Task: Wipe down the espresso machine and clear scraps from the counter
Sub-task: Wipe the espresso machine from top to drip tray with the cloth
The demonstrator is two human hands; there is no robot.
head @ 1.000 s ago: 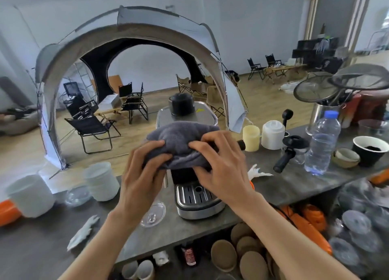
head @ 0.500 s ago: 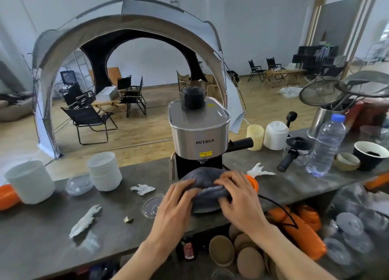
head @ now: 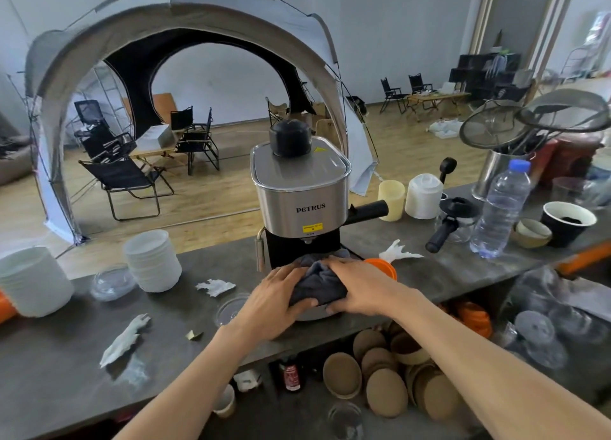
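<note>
Both hands, left hand [head: 276,302] and right hand [head: 358,285], clamped on soft grey cloth [head: 315,282] at espresso machine [head: 299,198] base. Cloth limp, bunches easily; hold wadded.

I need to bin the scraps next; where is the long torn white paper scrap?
In the head view, the long white paper scrap lies on the counter at lower left, left of the left hand, near a small gold scrap.
</note>
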